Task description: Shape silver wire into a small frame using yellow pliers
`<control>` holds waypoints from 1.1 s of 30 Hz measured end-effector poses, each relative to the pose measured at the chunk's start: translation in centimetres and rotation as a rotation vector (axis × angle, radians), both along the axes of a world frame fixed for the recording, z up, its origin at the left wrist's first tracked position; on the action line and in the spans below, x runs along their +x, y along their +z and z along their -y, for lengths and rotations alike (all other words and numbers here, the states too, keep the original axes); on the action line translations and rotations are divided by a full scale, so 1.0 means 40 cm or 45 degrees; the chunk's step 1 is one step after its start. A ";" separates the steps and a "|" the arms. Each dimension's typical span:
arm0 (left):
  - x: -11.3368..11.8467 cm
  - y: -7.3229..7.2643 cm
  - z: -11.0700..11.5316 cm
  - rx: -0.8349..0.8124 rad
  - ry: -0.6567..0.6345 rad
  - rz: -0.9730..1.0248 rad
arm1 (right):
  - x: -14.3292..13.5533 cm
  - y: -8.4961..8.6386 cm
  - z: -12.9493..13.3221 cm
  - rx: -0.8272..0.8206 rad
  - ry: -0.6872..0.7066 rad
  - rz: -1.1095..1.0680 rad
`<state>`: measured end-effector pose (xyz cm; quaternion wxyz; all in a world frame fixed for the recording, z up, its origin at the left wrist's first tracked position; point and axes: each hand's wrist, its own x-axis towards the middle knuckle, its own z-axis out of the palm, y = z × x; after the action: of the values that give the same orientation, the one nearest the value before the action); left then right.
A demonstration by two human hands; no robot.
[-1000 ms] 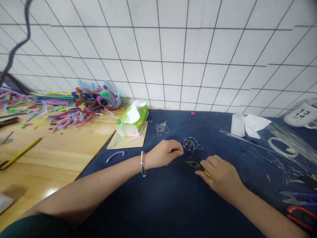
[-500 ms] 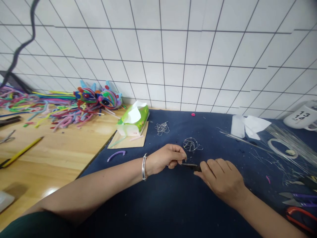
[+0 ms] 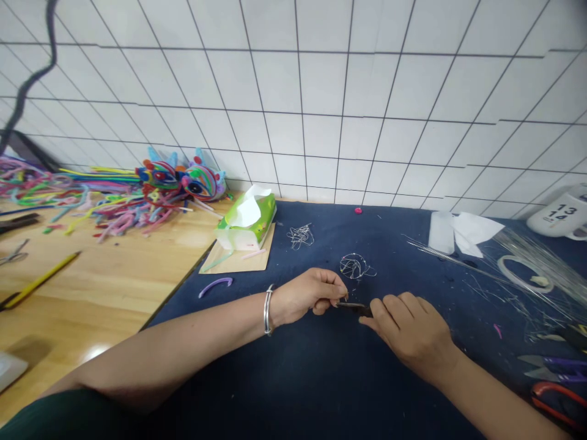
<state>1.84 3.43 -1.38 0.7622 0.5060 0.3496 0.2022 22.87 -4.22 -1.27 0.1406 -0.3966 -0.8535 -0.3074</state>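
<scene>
My left hand [image 3: 316, 293] is closed in a pinch at the middle of the dark blue cloth. What sits between its fingertips is too small to make out. My right hand [image 3: 408, 330] is wrapped round a pair of pliers [image 3: 352, 305], whose dark narrow jaws point left and reach the left fingertips. Most of the pliers' handles are hidden in the palm. Just beyond the hands lies a round bundle of bent wire [image 3: 354, 266]. A second tangle of silvery wire [image 3: 301, 236] rests farther back, to the left.
A green tissue pack [image 3: 252, 223] stands on a brown card, with a purple curved piece [image 3: 215, 287] nearer. Colourful pipe cleaners [image 3: 114, 208] cover the wooden table's back left. On the right are loose wires [image 3: 536, 263], a white mug [image 3: 557, 214], purple snips [image 3: 550, 366] and red-handled scissors [image 3: 557, 406].
Both hands stay almost in place. The left fingertips have shifted very slightly to the right along the plier jaws. Objects on the cloth have not moved.
</scene>
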 end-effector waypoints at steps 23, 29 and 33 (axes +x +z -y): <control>0.001 0.007 0.010 0.200 -0.005 -0.061 | -0.006 -0.009 0.007 -0.049 -0.007 -0.009; 0.001 0.017 0.014 0.619 0.065 -0.131 | -0.010 -0.014 0.010 -0.129 -0.031 -0.090; -0.005 0.021 0.011 0.920 0.041 -0.176 | -0.015 -0.015 0.012 -0.270 -0.040 -0.205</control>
<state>1.62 3.00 -0.55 0.5056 0.7494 0.3141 0.2900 22.29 -4.70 -1.87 0.1611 -0.4460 -0.8608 -0.1848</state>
